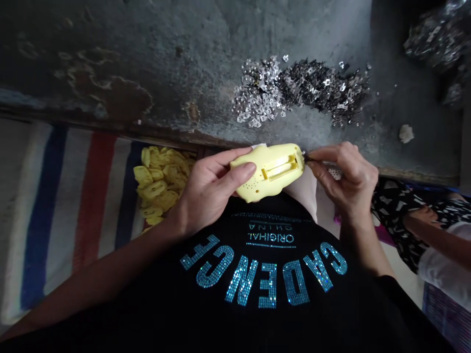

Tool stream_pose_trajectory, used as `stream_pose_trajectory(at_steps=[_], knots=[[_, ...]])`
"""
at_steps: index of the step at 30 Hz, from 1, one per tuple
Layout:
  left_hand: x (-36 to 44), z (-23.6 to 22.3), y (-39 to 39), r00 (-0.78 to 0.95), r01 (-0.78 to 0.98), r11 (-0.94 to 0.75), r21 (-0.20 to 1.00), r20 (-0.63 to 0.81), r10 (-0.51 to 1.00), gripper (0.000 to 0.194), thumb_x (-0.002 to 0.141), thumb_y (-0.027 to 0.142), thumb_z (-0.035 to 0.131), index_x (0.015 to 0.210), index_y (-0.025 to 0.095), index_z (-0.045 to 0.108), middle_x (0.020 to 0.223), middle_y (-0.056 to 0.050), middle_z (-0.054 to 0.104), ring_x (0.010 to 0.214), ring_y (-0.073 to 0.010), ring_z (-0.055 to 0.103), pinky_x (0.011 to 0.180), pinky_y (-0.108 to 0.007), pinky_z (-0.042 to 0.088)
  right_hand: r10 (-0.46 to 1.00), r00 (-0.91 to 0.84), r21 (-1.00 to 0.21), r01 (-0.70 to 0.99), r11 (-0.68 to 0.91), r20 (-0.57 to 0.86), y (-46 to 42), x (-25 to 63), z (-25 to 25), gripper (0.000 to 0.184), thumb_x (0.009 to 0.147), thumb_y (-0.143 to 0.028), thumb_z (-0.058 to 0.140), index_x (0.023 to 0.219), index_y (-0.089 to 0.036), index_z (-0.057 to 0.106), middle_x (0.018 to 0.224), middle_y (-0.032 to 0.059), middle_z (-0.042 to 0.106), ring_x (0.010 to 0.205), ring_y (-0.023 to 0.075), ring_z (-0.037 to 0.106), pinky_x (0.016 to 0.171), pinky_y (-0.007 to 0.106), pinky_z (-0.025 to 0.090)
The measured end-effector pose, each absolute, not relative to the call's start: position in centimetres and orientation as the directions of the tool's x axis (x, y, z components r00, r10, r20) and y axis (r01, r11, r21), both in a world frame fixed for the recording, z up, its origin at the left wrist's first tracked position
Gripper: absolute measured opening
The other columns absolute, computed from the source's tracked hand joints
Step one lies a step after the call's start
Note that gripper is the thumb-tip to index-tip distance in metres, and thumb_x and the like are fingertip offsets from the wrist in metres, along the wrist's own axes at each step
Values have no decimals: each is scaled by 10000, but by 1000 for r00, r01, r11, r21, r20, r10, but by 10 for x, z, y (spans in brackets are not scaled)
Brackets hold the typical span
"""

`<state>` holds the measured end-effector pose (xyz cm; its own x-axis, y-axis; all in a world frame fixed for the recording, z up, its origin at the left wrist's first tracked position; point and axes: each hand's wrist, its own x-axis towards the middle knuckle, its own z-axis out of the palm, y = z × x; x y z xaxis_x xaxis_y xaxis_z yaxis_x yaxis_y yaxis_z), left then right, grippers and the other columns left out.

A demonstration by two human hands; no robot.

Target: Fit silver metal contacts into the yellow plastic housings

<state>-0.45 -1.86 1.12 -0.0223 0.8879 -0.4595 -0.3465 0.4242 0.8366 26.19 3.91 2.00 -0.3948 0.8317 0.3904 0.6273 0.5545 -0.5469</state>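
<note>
My left hand (217, 184) grips a pale yellow plastic toy shell (245, 159), its thumb lying across the near end. An elongated battery recess, small holes and a cluster of dots show on the shell's upward face. At the shell's right end, the thumb and forefinger of my right hand (346, 174) pinch a small dark metal piece (305, 156) against or very close to its edge; fingertips partly hide it. Beyond the shell, flat silver metal tabs (257, 93) and darker, tangled small metal parts (309, 83) lie in adjoining heaps on the worn grey table (206, 54).
More yellow plastic shells (158, 179) are heaped left of my lap, beside a striped woven sheet (84, 196). A shiny clear bag (434, 44) sits at the table's far right, with a white crumpled scrap (406, 133) nearer. Another person (423, 215) sits close on my right.
</note>
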Motion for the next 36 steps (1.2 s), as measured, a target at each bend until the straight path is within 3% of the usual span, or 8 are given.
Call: stream_pose_trajectory(at_steps=[4,9,18,25,31,36], knots=[[-5,11,-22,-37,-345,387,855,-424,905,441,912,403,980,1315,244,902,1259,-122,887,1165,-355,856,976,-473,765,792,-423,-510,607,609,441,31,257,24,174,1068,-188,772,1158,-333,804,1072,23,864,944,261,782,845,456,590],[-4,10,-25,-25,-335,348,876,-378,926,429,929,391,976,1327,247,903,1255,-107,888,1188,-352,853,1041,-473,744,769,-446,-449,631,633,458,27,255,24,243,1068,-171,768,1223,-356,794,1115,23,863,938,257,776,872,475,624],[-4,14,-27,3,-313,345,885,-363,932,483,911,419,998,1352,250,899,1278,-91,888,1226,-339,835,1064,-434,729,775,-477,-377,685,623,415,23,248,27,187,1098,-221,733,1201,-365,796,1100,30,860,939,270,753,852,497,594],[-5,10,-26,15,-382,329,864,-350,937,430,935,386,986,1334,246,907,1284,-96,887,1173,-301,846,1002,-367,719,723,-478,-329,667,668,498,19,247,22,369,1062,-114,735,1324,-370,774,1139,25,861,956,256,751,843,459,558],[-6,8,-26,29,-405,327,854,-346,938,474,930,402,988,1370,251,893,1271,-97,889,1112,-292,854,933,-356,729,677,-476,-230,696,680,561,17,251,16,383,1055,-95,745,1357,-329,748,1126,28,861,961,239,755,844,427,534],[-5,6,-25,28,-388,305,870,-320,947,456,940,419,980,1362,265,897,1265,-93,891,1096,-289,861,930,-369,742,695,-480,-267,685,678,535,14,251,14,410,1058,-102,739,1371,-366,764,1154,25,858,987,244,744,866,443,544]])
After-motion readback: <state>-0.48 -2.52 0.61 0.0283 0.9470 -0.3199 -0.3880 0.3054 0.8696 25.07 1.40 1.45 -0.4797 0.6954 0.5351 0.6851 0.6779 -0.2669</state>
